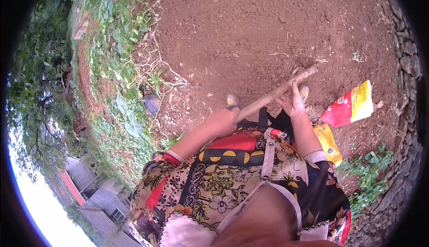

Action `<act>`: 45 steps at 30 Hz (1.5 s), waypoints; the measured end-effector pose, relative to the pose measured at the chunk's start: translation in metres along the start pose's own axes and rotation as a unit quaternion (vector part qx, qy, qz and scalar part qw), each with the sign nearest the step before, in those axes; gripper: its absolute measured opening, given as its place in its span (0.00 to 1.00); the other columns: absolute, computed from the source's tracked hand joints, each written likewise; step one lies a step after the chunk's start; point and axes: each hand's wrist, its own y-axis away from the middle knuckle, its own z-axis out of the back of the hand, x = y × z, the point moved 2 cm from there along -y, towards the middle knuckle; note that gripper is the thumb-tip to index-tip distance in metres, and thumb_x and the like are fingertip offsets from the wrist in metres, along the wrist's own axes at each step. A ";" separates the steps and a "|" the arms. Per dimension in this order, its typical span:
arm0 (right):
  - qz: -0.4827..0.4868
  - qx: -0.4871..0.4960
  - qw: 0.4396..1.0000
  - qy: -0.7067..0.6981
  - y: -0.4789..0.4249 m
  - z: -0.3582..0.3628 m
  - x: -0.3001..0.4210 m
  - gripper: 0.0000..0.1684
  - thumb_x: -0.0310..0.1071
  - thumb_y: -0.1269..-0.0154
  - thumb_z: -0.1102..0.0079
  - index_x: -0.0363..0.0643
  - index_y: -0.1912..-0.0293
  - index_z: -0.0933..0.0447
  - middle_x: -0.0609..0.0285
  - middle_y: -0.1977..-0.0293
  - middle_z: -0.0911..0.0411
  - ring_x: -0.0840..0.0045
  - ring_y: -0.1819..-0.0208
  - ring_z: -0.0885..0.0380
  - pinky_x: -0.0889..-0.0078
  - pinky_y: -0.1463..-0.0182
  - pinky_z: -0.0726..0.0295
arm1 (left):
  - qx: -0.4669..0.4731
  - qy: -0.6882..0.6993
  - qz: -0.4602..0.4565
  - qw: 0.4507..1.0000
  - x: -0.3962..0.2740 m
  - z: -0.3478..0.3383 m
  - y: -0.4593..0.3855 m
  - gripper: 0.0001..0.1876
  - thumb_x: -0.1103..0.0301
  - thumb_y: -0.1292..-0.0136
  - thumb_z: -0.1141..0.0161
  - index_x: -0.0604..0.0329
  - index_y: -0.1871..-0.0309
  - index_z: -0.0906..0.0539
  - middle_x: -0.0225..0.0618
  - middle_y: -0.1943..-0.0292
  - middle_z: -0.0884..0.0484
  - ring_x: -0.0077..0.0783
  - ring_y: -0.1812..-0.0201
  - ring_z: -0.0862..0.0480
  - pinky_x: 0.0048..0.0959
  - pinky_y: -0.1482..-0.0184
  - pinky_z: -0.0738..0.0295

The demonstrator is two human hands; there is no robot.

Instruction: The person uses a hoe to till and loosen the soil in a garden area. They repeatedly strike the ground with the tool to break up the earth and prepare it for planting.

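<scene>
My left hand [223, 121] is closed around the near end of a thick wooden pole [264, 101], close to my waist. The pole slants away to the right, over the bare soil [268, 22]. Farther along it, my right hand [292, 103] supports the pole loosely, its fingers partly spread against the wood. The pole's far end is near the ground; I cannot tell whether a tool head is fixed there. My shoes [232, 100] show partly below the pole.
On the right lie a red-and-yellow printed bag [350, 104] and a yellow bag [326, 143], partly behind my arm. A stone wall [407, 56] borders the right side. Vines [134, 66], bare stems and a dark object [151, 103] lie left. Green plants [368, 173] grow at lower right.
</scene>
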 end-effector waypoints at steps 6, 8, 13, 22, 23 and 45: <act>0.064 -0.116 0.991 0.002 -0.003 -0.027 -0.070 0.18 0.43 0.37 0.47 0.44 0.52 0.33 0.60 0.57 0.28 0.68 0.54 0.30 0.62 0.45 0.31 | -0.010 0.025 -0.028 0.999 0.051 -0.025 0.047 0.14 0.66 0.48 0.44 0.60 0.60 0.30 0.46 0.71 0.20 0.47 0.66 0.19 0.44 0.64 0.25; 0.056 -0.127 0.990 0.001 -0.011 -0.011 -0.084 0.14 0.41 0.36 0.48 0.44 0.56 0.32 0.61 0.62 0.28 0.70 0.58 0.30 0.63 0.49 0.29 | -0.020 0.043 -0.044 0.998 0.065 -0.032 0.059 0.15 0.65 0.48 0.44 0.60 0.59 0.30 0.45 0.72 0.20 0.46 0.66 0.18 0.43 0.65 0.25; 0.079 -0.184 0.980 0.014 -0.017 0.024 -0.075 0.09 0.40 0.34 0.53 0.45 0.64 0.33 0.64 0.72 0.32 0.72 0.69 0.31 0.65 0.56 0.26 | -0.098 0.171 -0.073 0.978 0.082 -0.031 0.082 0.19 0.60 0.46 0.42 0.56 0.52 0.29 0.40 0.71 0.19 0.43 0.68 0.18 0.39 0.67 0.25; 0.199 -0.155 0.968 0.006 -0.027 0.011 0.076 0.09 0.37 0.36 0.55 0.42 0.62 0.31 0.64 0.74 0.31 0.78 0.74 0.31 0.74 0.71 0.26 | -0.306 0.184 0.076 0.931 0.130 -0.026 0.084 0.15 0.62 0.44 0.44 0.52 0.53 0.28 0.39 0.69 0.18 0.45 0.65 0.19 0.39 0.62 0.24; 0.217 -0.131 0.967 0.007 -0.024 0.009 0.103 0.09 0.36 0.36 0.54 0.41 0.61 0.31 0.63 0.74 0.31 0.78 0.75 0.31 0.74 0.71 0.26 | -0.325 0.192 0.082 0.922 0.133 -0.022 0.082 0.15 0.63 0.44 0.44 0.52 0.53 0.28 0.39 0.69 0.18 0.45 0.65 0.19 0.39 0.62 0.24; -0.022 0.080 0.909 0.409 0.138 -0.135 -0.042 0.23 0.16 0.54 0.39 0.38 0.55 0.29 0.67 0.76 0.28 0.87 0.84 0.32 0.86 0.84 0.36 | -0.473 0.323 -0.189 0.798 0.115 0.100 -0.035 0.23 0.65 0.43 0.40 0.56 0.43 0.29 0.41 0.48 0.26 0.38 0.43 0.29 0.33 0.39 0.38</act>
